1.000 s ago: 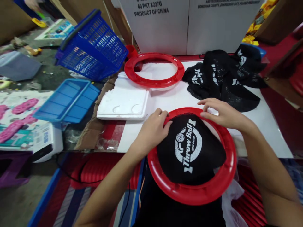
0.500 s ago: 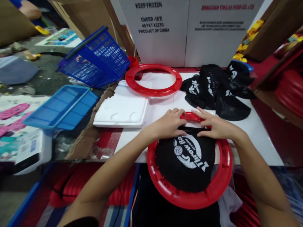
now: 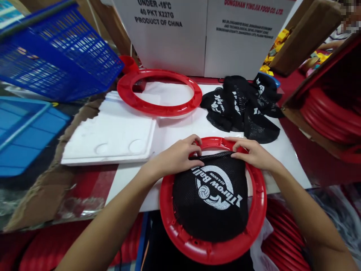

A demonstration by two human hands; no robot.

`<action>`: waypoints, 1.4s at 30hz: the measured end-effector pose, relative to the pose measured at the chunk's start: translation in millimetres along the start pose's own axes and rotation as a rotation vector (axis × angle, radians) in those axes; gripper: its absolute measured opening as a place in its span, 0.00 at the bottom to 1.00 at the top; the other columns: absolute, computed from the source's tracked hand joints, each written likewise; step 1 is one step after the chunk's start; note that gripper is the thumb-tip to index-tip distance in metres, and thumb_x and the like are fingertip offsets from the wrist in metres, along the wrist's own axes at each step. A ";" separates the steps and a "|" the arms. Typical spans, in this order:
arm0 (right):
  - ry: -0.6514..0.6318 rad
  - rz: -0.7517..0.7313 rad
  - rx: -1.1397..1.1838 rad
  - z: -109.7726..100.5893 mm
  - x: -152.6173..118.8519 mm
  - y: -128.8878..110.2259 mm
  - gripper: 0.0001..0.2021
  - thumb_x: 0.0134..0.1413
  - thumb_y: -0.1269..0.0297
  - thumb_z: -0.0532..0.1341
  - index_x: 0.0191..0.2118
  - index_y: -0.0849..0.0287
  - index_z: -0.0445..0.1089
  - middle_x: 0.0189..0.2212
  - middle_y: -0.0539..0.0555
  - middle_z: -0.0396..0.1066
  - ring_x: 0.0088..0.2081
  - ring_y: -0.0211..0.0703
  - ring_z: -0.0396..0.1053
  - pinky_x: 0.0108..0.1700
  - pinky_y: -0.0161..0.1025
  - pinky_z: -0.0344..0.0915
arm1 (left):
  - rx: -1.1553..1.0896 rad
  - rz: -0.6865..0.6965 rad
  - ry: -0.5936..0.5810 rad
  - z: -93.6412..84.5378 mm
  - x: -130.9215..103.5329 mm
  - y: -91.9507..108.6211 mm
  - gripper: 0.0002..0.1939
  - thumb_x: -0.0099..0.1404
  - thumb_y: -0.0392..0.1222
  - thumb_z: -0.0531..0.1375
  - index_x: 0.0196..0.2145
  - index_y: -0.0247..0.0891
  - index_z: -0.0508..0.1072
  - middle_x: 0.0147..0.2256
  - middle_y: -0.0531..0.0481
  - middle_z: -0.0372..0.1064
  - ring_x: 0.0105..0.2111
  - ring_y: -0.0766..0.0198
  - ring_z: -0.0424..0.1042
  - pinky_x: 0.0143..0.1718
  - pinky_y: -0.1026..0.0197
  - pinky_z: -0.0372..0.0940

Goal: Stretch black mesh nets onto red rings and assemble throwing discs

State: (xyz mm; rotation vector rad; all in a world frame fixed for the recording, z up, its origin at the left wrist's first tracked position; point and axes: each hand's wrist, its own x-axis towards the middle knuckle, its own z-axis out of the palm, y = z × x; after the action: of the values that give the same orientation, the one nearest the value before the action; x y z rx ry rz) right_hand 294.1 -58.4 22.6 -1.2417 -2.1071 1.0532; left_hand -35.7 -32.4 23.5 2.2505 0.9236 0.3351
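Observation:
A red plastic ring [image 3: 210, 253] tilts over the table's front edge, with a black mesh net [image 3: 194, 214] bearing white print across its opening. My left hand [image 3: 183, 154] pinches the net's upper edge at the ring's upper left, fingers curled over the rim. At the upper right, my right hand [image 3: 249, 152] grips the net's edge between thumb and fingers against the ring. The net's top edge is stretched between both hands, below the bare top of the ring. A second red ring [image 3: 160, 110] lies farther back, and several black nets [image 3: 235, 103] are piled behind my right hand.
White foam pieces [image 3: 113, 131] lie at the left of the white tabletop [image 3: 180, 131]. A blue basket [image 3: 56, 49] and a blue tray [image 3: 25, 128] are farther left. A large white carton [image 3: 191, 41] stands behind. Red rings are stacked in a box [image 3: 324, 113] at right.
The view has shifted nearer and to the right. My hands are farther apart along the net's upper edge, and the net is spread wider in the ring.

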 end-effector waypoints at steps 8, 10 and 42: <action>0.131 0.018 0.098 6.1 1.6 10.1 0.09 0.70 0.56 0.61 0.39 0.54 0.74 0.59 0.59 0.76 0.60 0.53 0.73 0.64 0.56 0.66 | -0.263 -0.046 0.129 -11.7 3.0 -10.7 0.11 0.67 0.51 0.68 0.35 0.40 0.81 0.45 0.45 0.79 0.45 0.57 0.77 0.51 0.54 0.72; 0.119 -0.020 0.030 2.1 5.4 10.0 0.09 0.70 0.58 0.60 0.38 0.54 0.74 0.57 0.58 0.76 0.57 0.52 0.73 0.63 0.55 0.65 | -0.303 -0.082 0.169 -10.6 4.6 -14.5 0.11 0.66 0.49 0.69 0.35 0.39 0.82 0.42 0.45 0.81 0.42 0.57 0.78 0.47 0.56 0.73; -0.058 -0.243 -0.301 19.8 37.8 -1.3 0.11 0.66 0.58 0.65 0.50 0.50 0.80 0.71 0.59 0.65 0.70 0.64 0.62 0.71 0.69 0.60 | -0.134 -0.156 0.273 -13.9 0.7 -17.3 0.09 0.70 0.41 0.64 0.41 0.39 0.86 0.39 0.48 0.84 0.38 0.59 0.81 0.43 0.59 0.71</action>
State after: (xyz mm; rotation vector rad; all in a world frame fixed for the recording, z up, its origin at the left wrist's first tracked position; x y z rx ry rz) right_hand 261.3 -33.0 12.6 -1.0575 -2.4547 0.6922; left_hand -50.7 -16.1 22.2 2.0274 1.1731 0.6248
